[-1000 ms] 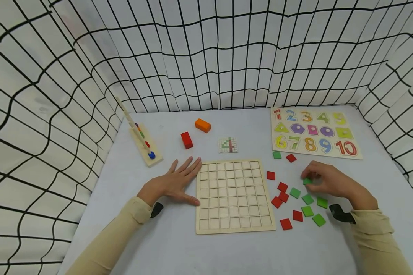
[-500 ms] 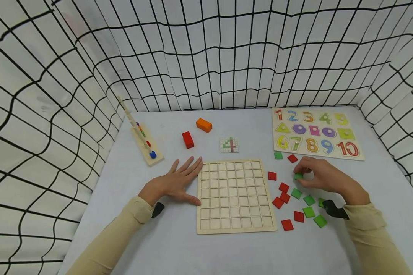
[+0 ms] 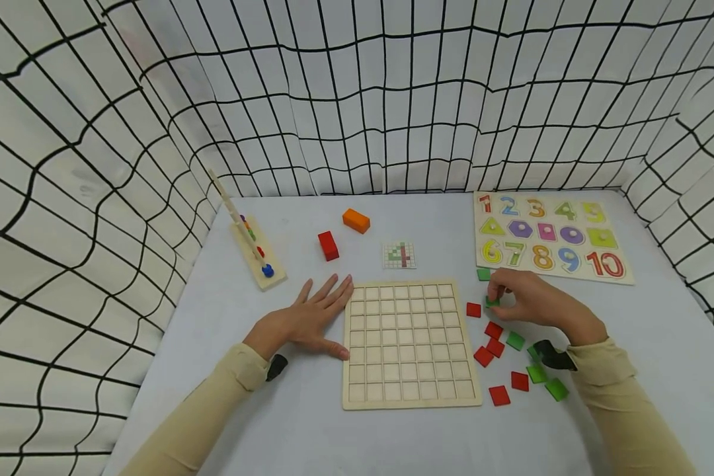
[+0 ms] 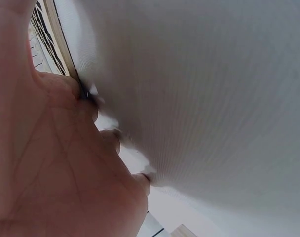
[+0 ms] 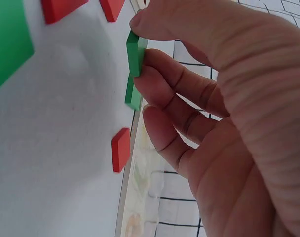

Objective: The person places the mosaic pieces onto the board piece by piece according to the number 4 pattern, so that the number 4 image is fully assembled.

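Observation:
A wooden grid board (image 3: 407, 289) lies flat in the middle of the table, its squares bare. Against its left edge rests my left hand (image 3: 306, 324), fingers spread straight and palm towards the table. Between thumb and fingertips my right hand (image 3: 532, 301) pinches a green square tile (image 5: 136, 53), held to the right of the board. Red tiles (image 3: 500, 395) and green tiles (image 3: 537, 374) lie scattered below that hand. One green tile (image 3: 483, 274) sits by the number puzzle, and a red tile (image 5: 121, 149) shows nearby in the right wrist view.
A number puzzle (image 3: 553, 238) lies at the back right. Behind the grid board is a small pattern card (image 3: 399, 255). A red block (image 3: 328, 246), an orange block (image 3: 356, 221) and a wooden bead stand (image 3: 258, 254) are at the back left. Black netting (image 3: 357, 99) surrounds the table.
My right hand has moved left towards the grid board, carrying the green tile. My left hand stays at the board's edge. The view has shifted slightly.

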`<state>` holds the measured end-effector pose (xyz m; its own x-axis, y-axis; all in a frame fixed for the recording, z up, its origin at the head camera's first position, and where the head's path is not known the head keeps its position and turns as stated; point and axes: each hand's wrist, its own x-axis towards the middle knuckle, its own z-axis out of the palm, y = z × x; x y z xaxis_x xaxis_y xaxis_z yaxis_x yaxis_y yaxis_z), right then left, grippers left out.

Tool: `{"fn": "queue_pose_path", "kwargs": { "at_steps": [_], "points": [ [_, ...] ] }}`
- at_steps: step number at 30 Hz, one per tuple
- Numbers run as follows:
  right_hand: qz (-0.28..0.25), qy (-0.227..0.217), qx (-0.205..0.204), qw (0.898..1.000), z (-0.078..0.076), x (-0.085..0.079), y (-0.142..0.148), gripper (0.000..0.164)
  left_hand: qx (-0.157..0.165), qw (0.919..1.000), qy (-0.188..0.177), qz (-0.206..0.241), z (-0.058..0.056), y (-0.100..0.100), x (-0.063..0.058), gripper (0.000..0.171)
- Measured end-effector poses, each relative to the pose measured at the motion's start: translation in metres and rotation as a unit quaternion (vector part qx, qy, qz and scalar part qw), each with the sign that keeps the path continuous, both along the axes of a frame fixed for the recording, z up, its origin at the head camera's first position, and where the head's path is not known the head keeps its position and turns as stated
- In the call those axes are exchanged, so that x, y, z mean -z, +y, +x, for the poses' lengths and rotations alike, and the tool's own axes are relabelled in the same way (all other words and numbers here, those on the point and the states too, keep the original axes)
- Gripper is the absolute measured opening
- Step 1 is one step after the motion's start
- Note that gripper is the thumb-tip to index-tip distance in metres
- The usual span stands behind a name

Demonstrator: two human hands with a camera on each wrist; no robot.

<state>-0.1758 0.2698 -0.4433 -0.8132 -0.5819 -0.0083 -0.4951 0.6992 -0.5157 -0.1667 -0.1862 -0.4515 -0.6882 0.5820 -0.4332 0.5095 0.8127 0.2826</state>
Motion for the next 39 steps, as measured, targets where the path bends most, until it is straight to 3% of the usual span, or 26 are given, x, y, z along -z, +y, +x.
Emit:
{"fn": "queue_pose_path", "kwargs": {
  "at_steps": [7, 17, 26, 39],
  "points": [
    [-0.007, 0.012, -0.026, 1.000, -0.010, 0.002, -0.020, 0.026, 0.000, 1.0000, 0.001, -0.003, 0.001, 0.001, 0.001, 0.132],
    [-0.020, -0.008, -0.066, 0.998, -0.029, 0.002, -0.063, 0.023, -0.005, 1.0000, -0.003, -0.001, 0.002, 0.000, 0.002, 0.133],
    [-0.014, 0.020, -0.128, 0.991, -0.042, 0.011, -0.106, 0.020, -0.003, 1.0000, 0.004, -0.004, 0.002, -0.001, 0.004, 0.132],
    [-0.031, 0.016, -0.104, 0.994, -0.048, 0.012, -0.118, 0.015, -0.001, 0.9999, -0.003, -0.016, -0.003, 0.005, 0.000, 0.133]
  ]
}}
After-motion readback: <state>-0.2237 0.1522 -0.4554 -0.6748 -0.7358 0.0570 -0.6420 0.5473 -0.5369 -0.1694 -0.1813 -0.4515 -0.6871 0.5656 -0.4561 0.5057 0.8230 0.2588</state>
